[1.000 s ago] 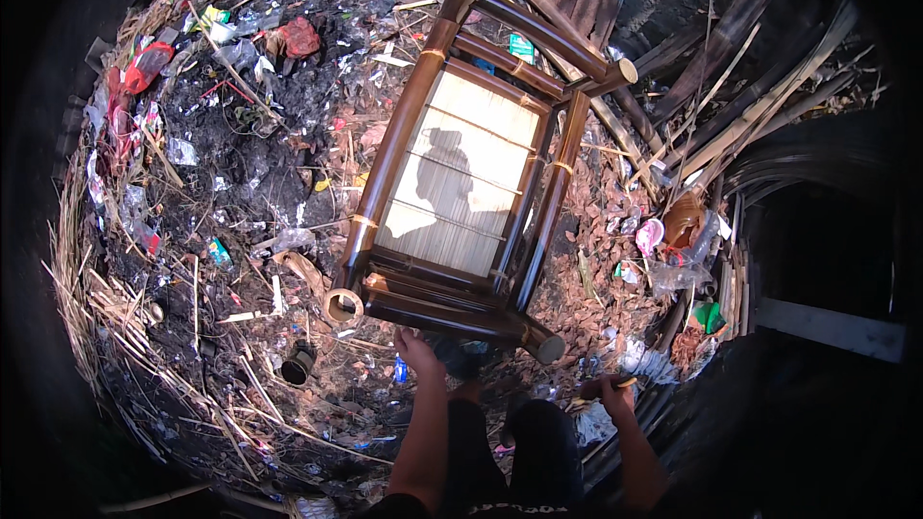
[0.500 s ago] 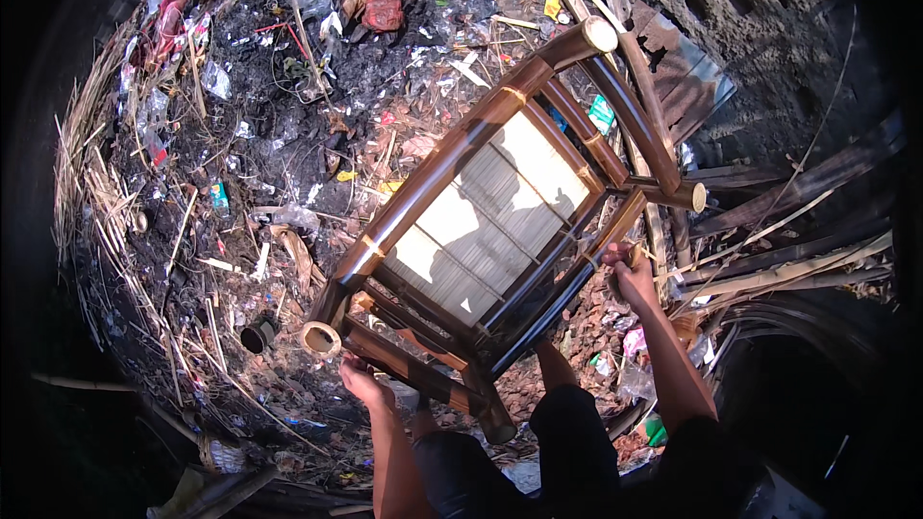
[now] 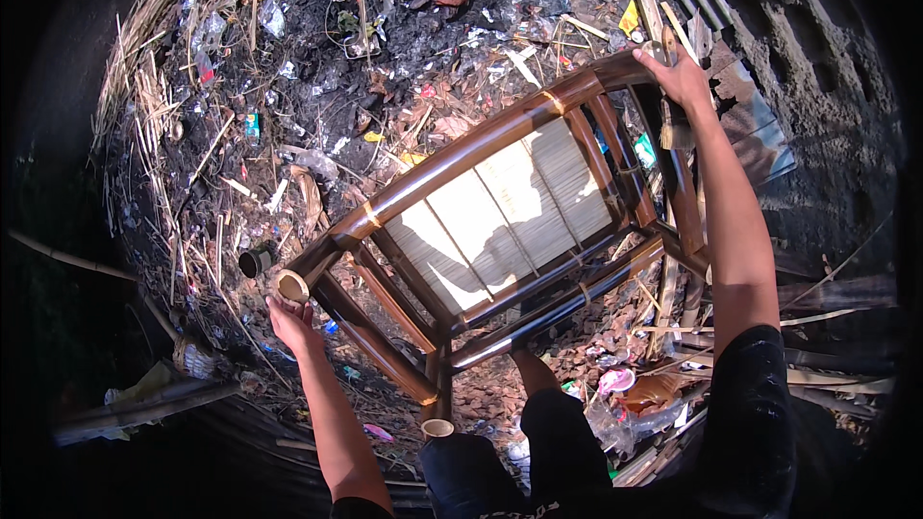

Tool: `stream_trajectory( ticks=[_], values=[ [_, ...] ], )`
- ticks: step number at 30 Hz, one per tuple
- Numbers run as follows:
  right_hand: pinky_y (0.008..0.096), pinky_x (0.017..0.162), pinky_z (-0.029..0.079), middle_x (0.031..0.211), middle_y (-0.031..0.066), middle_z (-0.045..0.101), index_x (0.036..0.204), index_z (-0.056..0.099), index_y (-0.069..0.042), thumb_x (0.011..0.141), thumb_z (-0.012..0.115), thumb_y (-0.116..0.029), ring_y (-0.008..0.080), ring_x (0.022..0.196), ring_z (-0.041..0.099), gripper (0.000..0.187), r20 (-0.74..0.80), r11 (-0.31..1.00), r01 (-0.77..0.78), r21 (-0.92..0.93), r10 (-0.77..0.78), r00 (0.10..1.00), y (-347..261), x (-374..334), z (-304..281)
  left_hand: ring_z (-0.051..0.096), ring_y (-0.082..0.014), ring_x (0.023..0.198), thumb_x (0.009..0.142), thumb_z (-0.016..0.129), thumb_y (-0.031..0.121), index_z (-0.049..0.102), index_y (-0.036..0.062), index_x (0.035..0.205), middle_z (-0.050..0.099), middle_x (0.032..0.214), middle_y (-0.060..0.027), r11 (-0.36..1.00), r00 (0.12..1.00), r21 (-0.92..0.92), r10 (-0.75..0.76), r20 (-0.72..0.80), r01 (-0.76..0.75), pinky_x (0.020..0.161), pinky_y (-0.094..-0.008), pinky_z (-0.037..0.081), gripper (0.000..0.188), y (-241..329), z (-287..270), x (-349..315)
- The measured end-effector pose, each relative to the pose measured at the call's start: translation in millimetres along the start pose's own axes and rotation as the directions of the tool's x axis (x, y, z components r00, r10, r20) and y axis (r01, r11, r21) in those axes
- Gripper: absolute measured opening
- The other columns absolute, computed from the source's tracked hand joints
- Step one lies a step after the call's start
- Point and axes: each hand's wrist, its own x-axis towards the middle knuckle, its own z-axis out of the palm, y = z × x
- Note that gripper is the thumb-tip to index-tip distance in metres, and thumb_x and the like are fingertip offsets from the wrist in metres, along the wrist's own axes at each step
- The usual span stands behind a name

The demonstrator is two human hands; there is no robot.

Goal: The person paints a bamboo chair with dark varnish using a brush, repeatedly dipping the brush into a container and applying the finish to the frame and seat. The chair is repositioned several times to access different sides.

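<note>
At 9 o'clock, dry straw (image 3: pixel 144 106) lies in pale, brittle stalks along the edge of dark, ashy ground (image 3: pixel 317 106), which is scattered with scraps of plastic and paper. At 8 o'clock a short black tube (image 3: pixel 254 261) lies on its side, its round mouth showing.

Just beside it, the left hand (image 3: pixel 291 323) is closed around the cut end of a bamboo pole, a pale round ring at the corner of the bamboo stool (image 3: pixel 500 221). The stool fills the middle, tilted, its frame of thick, glossy brown poles with lighter bands at the joints. Its seat is a flat panel of thin pale slats, lit by the sun and crossed by a shadow. 1 leg points down toward 6 o'clock, its hollow round end open above the person's dark trousers.

At 1 o'clock the right hand (image 3: pixel 681 77) grips the far top pole of the frame, fingers curled over it. At 3 o'clock a rough, pitted grey wall (image 3: pixel 817 86) curves past.
</note>
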Motion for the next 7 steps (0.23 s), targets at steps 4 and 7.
stream_trajectory(
  ticks=[4, 7],
  values=[
    [0.0439, 0.102, 0.048, 0.122, 0.0317, 0.064, 0.139, 0.049, 0.006, 0.069, 0.072, -0.075, 0.0400, 0.117, 0.063, 0.110, 0.097, 0.989, 0.069, -0.128, -0.057, 0.994, 3, 14, -9, 0.060, -0.0207, 0.092, 0.084, 0.073, 0.058, 0.047, -0.0065, 0.136, 0.058, 0.112, -0.0149, 0.909, 0.986, 0.383, 0.140, 0.095, -0.166, 0.070, -0.0330, 0.054, 0.086, 11, 12, -10],
    [0.0419, 0.107, 0.045, 0.124, 0.0284, 0.064, 0.147, 0.040, 0.006, 0.065, 0.072, -0.080, 0.0381, 0.121, 0.061, 0.123, 0.248, 0.993, 0.122, -0.005, -0.116, 0.962, 13, 38, 7, 0.056, -0.0283, 0.125, 0.076, 0.082, 0.056, 0.032, -0.0115, 0.147, 0.048, 0.140, -0.0324, 0.574, 0.928, 0.755, 0.352, 0.124, -0.319, 0.106, -0.0376, 0.042, 0.110, 11, 3, -4]
  ],
)
